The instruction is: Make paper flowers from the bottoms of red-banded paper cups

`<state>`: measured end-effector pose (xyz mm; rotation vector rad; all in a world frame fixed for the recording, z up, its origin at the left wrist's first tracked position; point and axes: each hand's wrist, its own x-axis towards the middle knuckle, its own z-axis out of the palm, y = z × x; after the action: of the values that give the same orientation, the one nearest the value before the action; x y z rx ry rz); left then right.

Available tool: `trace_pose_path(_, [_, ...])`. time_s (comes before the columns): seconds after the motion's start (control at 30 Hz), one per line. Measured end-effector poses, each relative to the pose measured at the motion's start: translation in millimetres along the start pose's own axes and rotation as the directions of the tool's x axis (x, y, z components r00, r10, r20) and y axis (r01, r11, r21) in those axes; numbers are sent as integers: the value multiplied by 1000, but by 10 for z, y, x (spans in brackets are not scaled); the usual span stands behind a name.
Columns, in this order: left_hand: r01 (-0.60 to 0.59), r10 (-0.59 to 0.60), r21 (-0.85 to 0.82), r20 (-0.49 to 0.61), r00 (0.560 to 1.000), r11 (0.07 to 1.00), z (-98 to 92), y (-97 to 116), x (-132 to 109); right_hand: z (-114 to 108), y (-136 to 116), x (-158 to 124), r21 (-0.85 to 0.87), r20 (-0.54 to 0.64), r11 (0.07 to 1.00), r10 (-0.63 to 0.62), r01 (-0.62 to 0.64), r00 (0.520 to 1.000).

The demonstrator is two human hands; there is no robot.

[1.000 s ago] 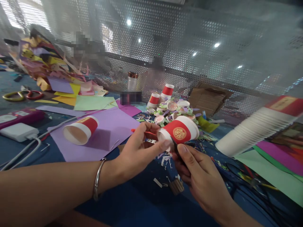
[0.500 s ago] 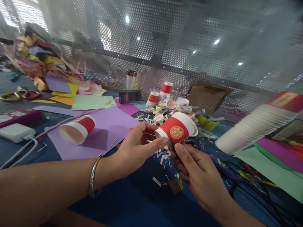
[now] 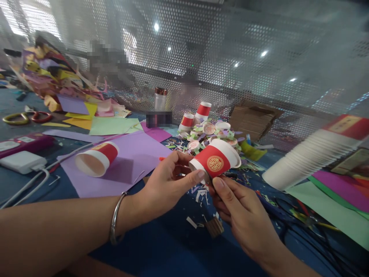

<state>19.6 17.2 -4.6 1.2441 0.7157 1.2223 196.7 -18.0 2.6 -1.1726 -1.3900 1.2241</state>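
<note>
A red and white paper cup (image 3: 215, 159) with a round gold emblem is tilted on its side above the table. My left hand (image 3: 170, 181) has its thumb and fingers around the cup's narrow end. At the cup's lower side, my right hand (image 3: 238, 204) is closed, thumb against the index finger, pinching something dark and small that is mostly hidden. Another red and white cup (image 3: 108, 154) lies on purple paper (image 3: 135, 154) at the left. Behind the held cup is a heap of cut cup pieces (image 3: 209, 129), with two cups (image 3: 203, 110) standing beside it.
A long stack of nested cups (image 3: 305, 154) leans at the right, near coloured sheets (image 3: 331, 207) and black cables. Cardboard (image 3: 252, 117) rests by the perforated screen. At the left are scissors (image 3: 15, 118), a white charger (image 3: 23, 161) with cable, and paper scraps (image 3: 82, 109).
The view has shifted slightly. Both hands remain at the same cup, in almost the same pose.
</note>
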Motion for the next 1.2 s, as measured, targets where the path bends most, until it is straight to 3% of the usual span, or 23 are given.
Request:
trace_pose_path(0.33, [36,-36,0,-7,999,999,20,17,-21,-31,20,9,-21,-2,999,36,-36,999])
trace_pose_path(0.5, [-23,23,30,-10,1000,999,-4,0,16,-15,2,17,31,21,999,35,-35,999])
trace_pose_path(0.8, [-105,116,174,-56,992,979,49,3,-20,-16,30,-3,-85,-13,995,-57,56,998])
trace_pose_path(1.2, [-157,168,164,-51,985,974,58,24,-24,0,10,-3,-137,-3,986,-101,100,995])
